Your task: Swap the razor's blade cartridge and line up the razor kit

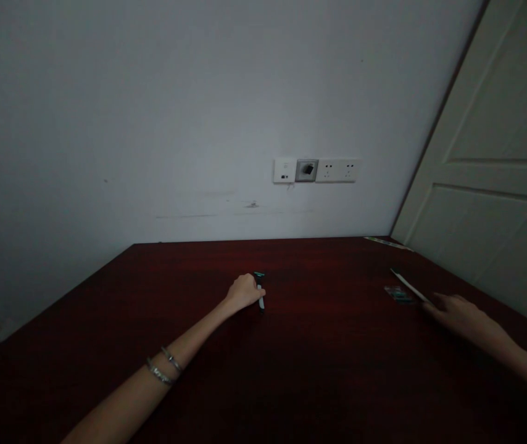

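My left hand is closed around a razor over the middle of the table. The razor stands nearly upright in view, its green-edged head at the far end and its pale handle pointing toward me. At the right, my right hand is slightly blurred, its fingers closed on the near end of a thin, flat whitish strip. That strip slants away to the left; what it is cannot be made out. Just left of it lies a small clear packet with dark green pieces inside.
The dark red tabletop meets a pale wall with several socket plates. A white panelled door rises along the right side. Another flat, narrow printed strip lies at the back right corner.
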{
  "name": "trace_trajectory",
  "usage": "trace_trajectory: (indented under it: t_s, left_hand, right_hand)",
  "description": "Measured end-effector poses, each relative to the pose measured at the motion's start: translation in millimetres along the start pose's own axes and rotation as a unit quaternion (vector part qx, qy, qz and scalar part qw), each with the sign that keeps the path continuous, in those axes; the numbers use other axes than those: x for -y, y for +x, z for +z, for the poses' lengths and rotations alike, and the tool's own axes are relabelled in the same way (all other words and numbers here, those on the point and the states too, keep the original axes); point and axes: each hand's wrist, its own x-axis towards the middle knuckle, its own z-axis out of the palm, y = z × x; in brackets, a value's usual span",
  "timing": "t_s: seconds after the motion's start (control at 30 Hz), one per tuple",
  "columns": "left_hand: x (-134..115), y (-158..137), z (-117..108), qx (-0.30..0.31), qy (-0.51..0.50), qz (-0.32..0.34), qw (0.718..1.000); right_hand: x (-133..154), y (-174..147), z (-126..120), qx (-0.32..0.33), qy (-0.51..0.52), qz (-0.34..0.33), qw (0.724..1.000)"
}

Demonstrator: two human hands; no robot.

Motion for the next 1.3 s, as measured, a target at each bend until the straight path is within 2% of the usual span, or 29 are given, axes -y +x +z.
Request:
trace_trajectory:
  t_s: [0.1, 0.23, 0.4, 0.57, 0.8, 0.93, 1.03, 1.1, 1.2, 1.3]
  left_hand:
    - [-3.0, 1.6, 2.2, 0.004, 0.006, 0.001, 1.000]
    - [-5.7, 1.5, 3.6, 0.008, 0.022, 0.004, 1.000]
    - [-8.6, -4.5, -1.1, 0.012, 0.056, 0.000, 0.998]
    - [-10.5, -6.6, -9.4, -0.005, 0.073, 0.002, 0.997]
    - [-6.0, 0.4, -21.2, 0.001, 0.021, 0.037, 0.999]
    - [-4.0, 0.7, -24.1, 0.034, 0.003, 0.021, 0.999]
    - [-4.3, -1.3, -21.9, 0.068, 0.017, 0.005, 0.997]
    - [-5.2, -2.9, -18.9, 0.066, 0.039, 0.002, 0.997]
    - [-7.3, -5.0, -14.1, 0.052, 0.071, 0.000, 0.996]
    - [-9.6, -7.3, -10.0, 0.046, 0.087, -0.002, 0.995]
  right_hand:
    - [1.5, 1.4, -3.8, 0.126, 0.041, 0.007, 0.991]
    - [7.9, -0.4, -12.2, 0.108, 0.022, 0.028, 0.994]
    - [22.3, -6.3, -24.3, 0.131, -0.022, 0.078, 0.988]
    - [27.7, -7.9, -25.5, 0.116, -0.028, 0.064, 0.991]
    - [14.9, -6.3, -15.2, 0.066, 0.027, 0.035, 0.997]
    - [22.4, -9.6, -21.6, 0.035, 0.048, 0.045, 0.997]
    - [48.4, -13.0, -30.8, 0.025, 0.067, 0.052, 0.996]
    - [75.9, -15.5, -34.8, 0.033, 0.083, 0.050, 0.995]
    - [126.8, -20.7, -35.1, 0.058, 0.118, -0.009, 0.991]
    - [180.3, -29.3, -31.5, 0.113, 0.139, -0.068, 0.981]
